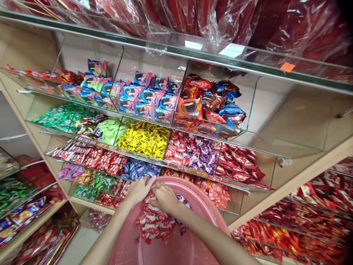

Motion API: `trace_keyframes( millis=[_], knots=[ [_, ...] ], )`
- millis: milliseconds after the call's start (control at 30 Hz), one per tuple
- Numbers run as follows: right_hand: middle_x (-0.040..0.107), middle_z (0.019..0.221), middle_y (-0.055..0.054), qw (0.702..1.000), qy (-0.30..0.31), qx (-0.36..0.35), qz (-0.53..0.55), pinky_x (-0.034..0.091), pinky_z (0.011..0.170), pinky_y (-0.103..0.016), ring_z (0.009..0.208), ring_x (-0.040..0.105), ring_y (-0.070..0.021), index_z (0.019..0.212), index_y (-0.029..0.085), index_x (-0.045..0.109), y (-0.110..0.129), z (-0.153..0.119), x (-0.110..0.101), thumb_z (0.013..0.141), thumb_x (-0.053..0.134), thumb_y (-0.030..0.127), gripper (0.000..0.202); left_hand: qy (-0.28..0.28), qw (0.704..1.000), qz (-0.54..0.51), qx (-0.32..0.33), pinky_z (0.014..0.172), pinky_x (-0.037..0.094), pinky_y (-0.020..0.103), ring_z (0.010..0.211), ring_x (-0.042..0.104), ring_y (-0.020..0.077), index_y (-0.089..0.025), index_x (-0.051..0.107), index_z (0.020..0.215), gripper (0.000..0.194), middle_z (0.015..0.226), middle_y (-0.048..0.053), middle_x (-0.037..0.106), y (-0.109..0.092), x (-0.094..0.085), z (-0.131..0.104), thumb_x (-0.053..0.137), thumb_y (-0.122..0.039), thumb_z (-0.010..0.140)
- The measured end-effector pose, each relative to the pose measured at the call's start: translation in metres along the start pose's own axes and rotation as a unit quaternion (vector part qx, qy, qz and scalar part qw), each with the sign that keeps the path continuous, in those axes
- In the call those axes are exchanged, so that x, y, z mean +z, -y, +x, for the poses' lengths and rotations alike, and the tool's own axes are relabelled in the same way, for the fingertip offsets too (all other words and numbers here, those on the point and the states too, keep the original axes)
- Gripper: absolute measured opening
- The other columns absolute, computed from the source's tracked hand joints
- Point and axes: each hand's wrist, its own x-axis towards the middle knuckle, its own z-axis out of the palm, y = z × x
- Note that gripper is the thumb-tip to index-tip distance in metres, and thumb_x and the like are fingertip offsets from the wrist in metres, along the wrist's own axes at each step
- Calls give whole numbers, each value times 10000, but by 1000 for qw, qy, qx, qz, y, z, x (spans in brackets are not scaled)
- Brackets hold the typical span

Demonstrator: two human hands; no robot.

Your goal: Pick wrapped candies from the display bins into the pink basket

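A large pink plastic basket [212, 198] is tilted against the lower shelves at the bottom centre. Inside it lie red-and-white wrapped candies [157, 224] and a few purple ones [183, 230]. My left hand [141, 189] is closed on the basket's upper left rim. Just to its right, my right hand [164, 197] reaches over the basket, fingers curled near the same rim and above the red candies; whether something is in it is hidden.
Glass shelves [154, 160] hold yellow candies [145, 140], red and purple candies [193, 149] and wrapped cookies [149, 95]. Plastic-wrapped red packs [176, 18] hang over the top. More candy shelves stand left and right.
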Motion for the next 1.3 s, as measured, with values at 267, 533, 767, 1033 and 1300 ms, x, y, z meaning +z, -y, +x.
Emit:
trace_keyframes(
  millis=[267, 533, 767, 1033, 1300],
  knots=[
    [594, 1041, -123, 1000, 14, 25, -9, 439, 859, -347, 1015, 518, -252, 928, 135, 629, 0, 2, 7, 742, 610, 372, 302, -4, 1000, 9, -5, 751, 416, 384, 900, 607, 294, -217, 604, 867, 702, 884, 113, 671, 0, 2, 1, 84, -677, 769],
    [575, 1089, -135, 999, 5, 38, 10, 429, 886, -376, 1032, 509, -260, 1012, 131, 589, 8, 2, 13, 760, 585, 341, 328, -2, 1000, 18, -9, 788, 415, 396, 941, 601, 303, -217, 601, 960, 635, 933, 127, 669, -2, 1, -1, 136, -620, 802],
    [573, 1086, -138, 999, 0, 52, 3, 445, 857, -379, 1002, 523, -267, 1031, 134, 583, 12, 2, 14, 743, 606, 362, 368, -3, 1000, 11, -1, 817, 415, 407, 969, 592, 304, -226, 592, 974, 598, 950, 117, 667, 0, 2, 0, 158, -605, 812],
    [580, 1008, -106, 998, -52, 32, -5, 449, 806, -342, 951, 539, -239, 942, 169, 584, 0, -17, -28, 826, 492, 444, 313, 0, 1000, 0, 7, 808, 421, 416, 955, 595, 304, -241, 592, 976, 643, 943, 111, 667, 4, 5, 3, 124, -643, 793],
    [561, 875, -59, 978, -199, 59, -7, 405, 758, -276, 862, 519, -181, 885, 181, 574, -39, -3, -108, 875, 447, 372, 229, 3, 1000, -1, 12, 776, 424, 440, 928, 598, 338, -242, 594, 920, 702, 904, 111, 671, 1, 1, 1, 86, -697, 757]
  ],
)
